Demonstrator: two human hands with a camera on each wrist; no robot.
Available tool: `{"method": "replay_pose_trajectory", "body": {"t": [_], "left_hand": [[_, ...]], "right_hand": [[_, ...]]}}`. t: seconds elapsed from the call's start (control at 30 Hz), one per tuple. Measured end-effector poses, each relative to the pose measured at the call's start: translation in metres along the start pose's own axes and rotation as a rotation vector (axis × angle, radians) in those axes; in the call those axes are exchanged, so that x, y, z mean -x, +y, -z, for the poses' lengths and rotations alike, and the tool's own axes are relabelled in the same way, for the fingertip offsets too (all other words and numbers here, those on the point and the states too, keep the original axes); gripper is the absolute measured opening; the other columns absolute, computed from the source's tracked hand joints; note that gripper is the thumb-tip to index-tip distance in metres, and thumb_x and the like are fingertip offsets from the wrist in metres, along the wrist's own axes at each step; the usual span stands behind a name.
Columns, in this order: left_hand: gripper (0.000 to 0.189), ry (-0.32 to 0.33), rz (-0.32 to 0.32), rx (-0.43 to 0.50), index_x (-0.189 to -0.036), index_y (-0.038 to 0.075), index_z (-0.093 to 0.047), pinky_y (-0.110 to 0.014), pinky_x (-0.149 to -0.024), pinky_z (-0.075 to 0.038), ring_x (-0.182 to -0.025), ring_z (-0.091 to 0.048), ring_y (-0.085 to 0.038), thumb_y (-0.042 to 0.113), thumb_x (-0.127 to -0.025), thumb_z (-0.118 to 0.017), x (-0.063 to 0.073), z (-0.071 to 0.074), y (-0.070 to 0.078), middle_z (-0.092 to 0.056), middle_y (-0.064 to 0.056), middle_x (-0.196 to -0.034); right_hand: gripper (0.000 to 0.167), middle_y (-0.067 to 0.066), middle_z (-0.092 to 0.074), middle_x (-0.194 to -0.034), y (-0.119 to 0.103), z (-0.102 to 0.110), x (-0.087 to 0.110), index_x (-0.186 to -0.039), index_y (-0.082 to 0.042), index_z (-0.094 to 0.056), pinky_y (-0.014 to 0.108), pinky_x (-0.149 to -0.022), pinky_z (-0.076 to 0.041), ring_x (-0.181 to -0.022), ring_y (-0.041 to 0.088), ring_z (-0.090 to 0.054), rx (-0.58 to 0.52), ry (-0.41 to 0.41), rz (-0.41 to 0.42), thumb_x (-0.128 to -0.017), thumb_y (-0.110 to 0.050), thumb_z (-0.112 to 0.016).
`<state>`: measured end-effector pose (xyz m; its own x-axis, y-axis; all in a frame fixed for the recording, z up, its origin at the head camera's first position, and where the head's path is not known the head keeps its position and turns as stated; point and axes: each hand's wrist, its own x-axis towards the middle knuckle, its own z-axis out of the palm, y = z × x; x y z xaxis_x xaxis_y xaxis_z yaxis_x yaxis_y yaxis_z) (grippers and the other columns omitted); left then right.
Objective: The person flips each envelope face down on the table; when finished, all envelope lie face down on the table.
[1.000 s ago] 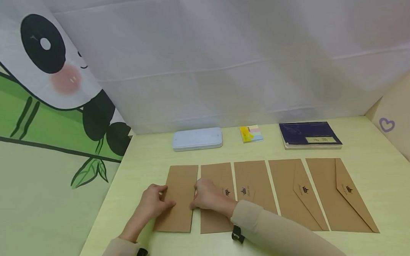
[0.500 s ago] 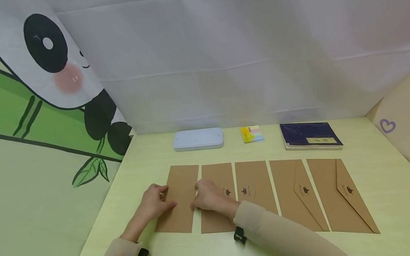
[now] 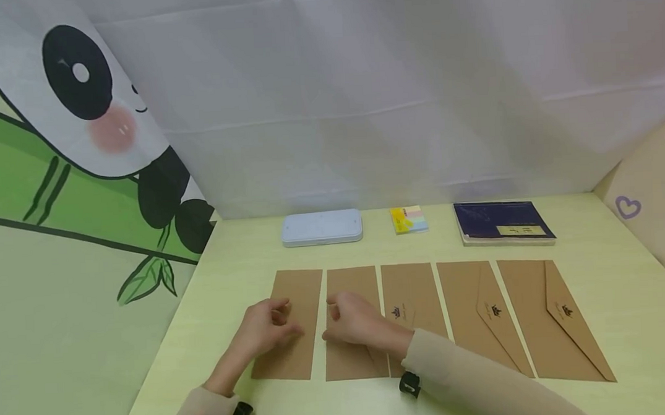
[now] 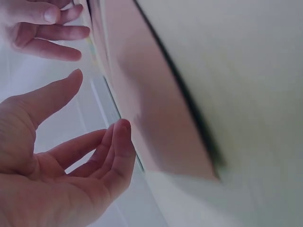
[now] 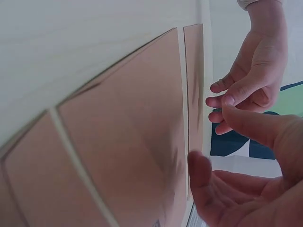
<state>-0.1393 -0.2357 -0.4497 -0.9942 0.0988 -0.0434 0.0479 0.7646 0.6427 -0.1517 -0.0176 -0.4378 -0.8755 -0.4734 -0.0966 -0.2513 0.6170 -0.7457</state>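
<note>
Several brown kraft envelopes lie side by side in a row. Over the leftmost envelope (image 3: 300,360), plain side up, hovers my left hand (image 3: 262,328), fingers loosely bent and nothing in them. My right hand (image 3: 362,322) is above the second envelope (image 3: 352,281), thumb and fingers parted with a gap between them. That hand hides the crown print there. The left wrist view has the left palm (image 4: 61,189) beside an envelope (image 4: 151,104). In the right wrist view, the right fingers (image 5: 201,170) are raised off the envelopes.
Further right, the third envelope (image 3: 408,284), the fourth (image 3: 459,301) and the rightmost envelope (image 3: 527,316) show crown prints. Behind the row sit a pale case (image 3: 322,228), a pad of sticky notes (image 3: 408,219) and a dark blue book (image 3: 500,219). White cloth (image 3: 361,107) hangs behind the table.
Both hands have come off the leftmost envelope and shifted right. The right hand's fingers have left its right edge. The envelope stays in line with the others.
</note>
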Motion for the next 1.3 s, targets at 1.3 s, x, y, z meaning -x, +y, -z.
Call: {"method": "replay_pose_trajectory", "body": {"t": [1.3], "left_hand": [[0.027,-0.297,-0.181,-0.035,-0.066,0.011,-0.055,-0.023,-0.048,-0.031,-0.051,-0.039,-0.006,0.018,-0.079,-0.078,-0.013,-0.031,0.039,-0.047,0.006,-0.058]], "right_hand": [[0.08,0.016,-0.059,-0.115,0.051,0.052,0.013,-0.131,0.007,-0.048,0.041,-0.086,-0.045,-0.092,0.025,-0.053,0.067,0.082,-0.245,-0.067,-0.023,-0.086]]}}
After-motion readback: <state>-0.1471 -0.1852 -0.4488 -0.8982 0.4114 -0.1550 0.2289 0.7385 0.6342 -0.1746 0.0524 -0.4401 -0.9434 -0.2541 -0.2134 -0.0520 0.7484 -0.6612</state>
